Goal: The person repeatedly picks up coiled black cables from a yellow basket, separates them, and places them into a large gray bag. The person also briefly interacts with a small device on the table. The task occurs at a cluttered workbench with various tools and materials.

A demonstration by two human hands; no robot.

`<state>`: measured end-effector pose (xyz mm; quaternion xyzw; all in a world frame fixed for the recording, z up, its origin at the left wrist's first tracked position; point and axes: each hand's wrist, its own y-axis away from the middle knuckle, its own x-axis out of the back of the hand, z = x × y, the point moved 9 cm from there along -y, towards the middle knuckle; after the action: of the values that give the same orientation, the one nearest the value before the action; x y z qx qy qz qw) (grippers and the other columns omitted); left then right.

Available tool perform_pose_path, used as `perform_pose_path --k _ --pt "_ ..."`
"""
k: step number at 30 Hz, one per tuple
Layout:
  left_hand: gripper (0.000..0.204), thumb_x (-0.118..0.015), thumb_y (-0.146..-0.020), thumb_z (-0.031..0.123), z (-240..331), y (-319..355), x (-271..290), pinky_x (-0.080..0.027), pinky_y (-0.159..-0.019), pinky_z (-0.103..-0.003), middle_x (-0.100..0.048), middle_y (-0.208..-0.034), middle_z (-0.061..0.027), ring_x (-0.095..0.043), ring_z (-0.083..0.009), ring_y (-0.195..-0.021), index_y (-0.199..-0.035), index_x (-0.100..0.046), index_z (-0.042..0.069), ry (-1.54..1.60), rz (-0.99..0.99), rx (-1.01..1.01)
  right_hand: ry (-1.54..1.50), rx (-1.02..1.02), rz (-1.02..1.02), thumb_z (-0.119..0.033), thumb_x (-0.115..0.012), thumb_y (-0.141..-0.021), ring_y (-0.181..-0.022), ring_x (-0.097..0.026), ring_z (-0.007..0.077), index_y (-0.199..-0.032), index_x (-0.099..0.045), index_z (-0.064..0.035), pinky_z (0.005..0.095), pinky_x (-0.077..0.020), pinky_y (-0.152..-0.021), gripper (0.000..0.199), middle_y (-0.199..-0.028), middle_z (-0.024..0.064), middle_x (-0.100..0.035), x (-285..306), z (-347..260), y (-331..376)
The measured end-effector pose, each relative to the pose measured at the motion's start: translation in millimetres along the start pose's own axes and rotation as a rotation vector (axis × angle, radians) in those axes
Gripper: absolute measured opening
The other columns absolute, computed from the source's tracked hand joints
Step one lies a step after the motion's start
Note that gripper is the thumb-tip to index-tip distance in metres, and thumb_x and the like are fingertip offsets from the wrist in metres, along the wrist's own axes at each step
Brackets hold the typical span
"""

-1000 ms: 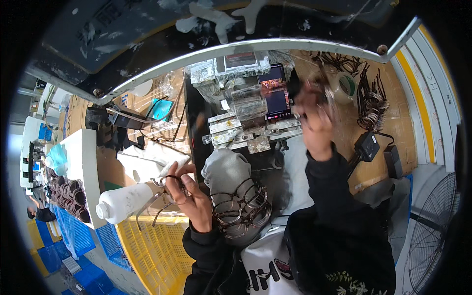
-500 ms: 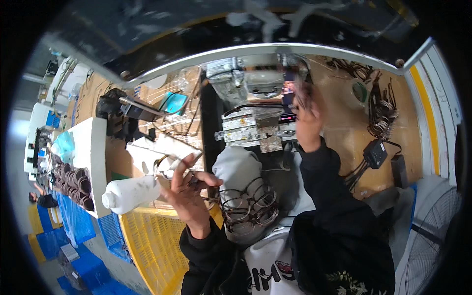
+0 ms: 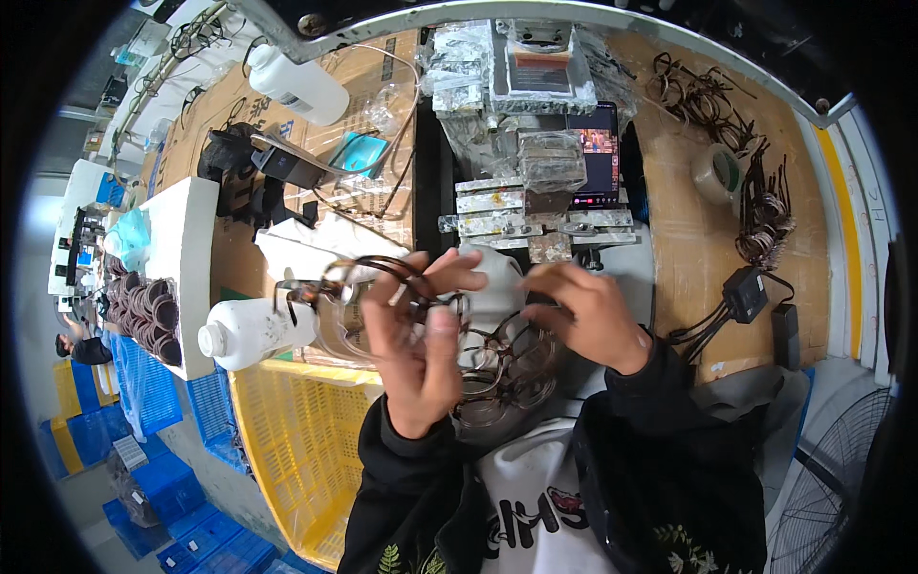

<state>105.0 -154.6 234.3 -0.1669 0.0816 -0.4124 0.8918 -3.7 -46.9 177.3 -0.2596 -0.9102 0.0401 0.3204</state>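
**Hands working a pair of eyeglass frames over a crowded table**

A brown table (image 3: 684, 234), cardboard-coloured and cluttered, is filling the upper half of the view, and the small machine (image 3: 535, 206) with metal plates at its middle is serving as the landmark here. Just behind the machine a dark screen (image 3: 598, 153) is glowing. To the right of the machine a roll of tape (image 3: 719, 172) and a bunch of dark frames (image 3: 765, 215) are lying on the bare wood, with a black power adapter (image 3: 744, 292) nearer the person. To the left of the machine a white bottle (image 3: 251, 330) is lying on its side, above a yellow crate (image 3: 296, 430); beyond that, blue crates (image 3: 143, 392) are standing on the floor. A fan (image 3: 827, 488) is showing at the lower right.

In front of the machine, the left hand (image 3: 416, 349) is closing its grip on a pair of dark eyeglass frames (image 3: 382, 277), fingers wrapped round the frame. The right hand (image 3: 583, 316) is pinching into a pile of frames (image 3: 502, 373) lying on the lap, just below the machine.

The left hand is hiding much of the held frames, so where lens and temple meet is hard to make out. The pile is blurring into a tangle, and the fisheye rim is cutting off the table's far edges.
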Motion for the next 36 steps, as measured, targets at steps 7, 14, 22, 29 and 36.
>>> perform_pose_path --k 7,14,22,29,36 --pt "0.029 -0.048 -0.091 0.009 -36.5 9.6 38.2 -0.042 -0.076 -0.027 -0.056 -0.083 -0.0099 -0.053 -0.0136 -0.077 -0.115 -0.039 -0.005 -0.034 0.197 0.195 0.173 0.116 -0.173 -0.014 -0.068 -0.072 -0.071 -0.060 0.0233 -0.088 -0.062 -0.0085 0.0328 -0.0475 -0.059 0.018 -0.083 0.0021 -0.059 -26.2 10.6 27.4" --pt "0.026 -0.051 -0.090 0.005 -75.6 21.6 49.9 -0.039 -0.065 -0.022 -0.051 -0.080 -0.0042 -0.049 -0.0087 -0.070 -0.112 -0.042 -0.004 -0.291 0.162 0.305 0.230 0.286 -0.017 0.002 -0.059 -0.070 -0.069 -0.059 0.0198 -0.085 -0.060 -0.0064 0.0302 -0.0483 -0.055 0.018 -0.079 0.0042 -0.056 11.0 -17.8 17.0" --pt "0.025 -0.044 -0.095 0.012 -69.9 19.4 51.2 -0.039 -0.067 -0.021 -0.057 -0.081 -0.0073 -0.049 -0.0087 -0.070 -0.116 -0.040 -0.002 -0.157 0.260 0.258 -0.572 0.077 0.722 -0.008 -0.043 -0.094 -0.058 -0.043 0.0015 -0.104 -0.054 -0.0027 0.0157 -0.0308 -0.047 0.016 -0.079 0.0011 -0.057 105.6 57.5 -15.4" --pt "0.028 -0.041 -0.095 0.014 -54.1 24.6 48.6 -0.044 -0.069 -0.027 -0.056 -0.080 -0.0109 -0.054 -0.0148 -0.072 -0.117 -0.041 -0.004 -0.121 0.247 0.216 -0.770 -0.072 0.675 -0.014 -0.043 -0.097 -0.064 -0.040 0.0007 -0.104 -0.053 -0.0027 0.0156 -0.0316 -0.053 0.017 -0.079 -0.0038 -0.052 68.8 109.8 -61.2" --pt "0.061 -0.029 -0.092 0.049 -51.6 17.8 45.7 -0.045 -0.057 -0.030 -0.053 -0.076 -0.0121 -0.054 -0.0190 -0.064 -0.117 -0.042 -0.005 0.039 0.250 0.238 -0.752 -0.008 0.787 -0.009 -0.043 -0.095 -0.064 -0.044 0.0047 -0.104 -0.052 -0.0006 0.0200 -0.0362 -0.055 0.015 -0.079 -0.0002 -0.054 68.7 100.2 -48.4"
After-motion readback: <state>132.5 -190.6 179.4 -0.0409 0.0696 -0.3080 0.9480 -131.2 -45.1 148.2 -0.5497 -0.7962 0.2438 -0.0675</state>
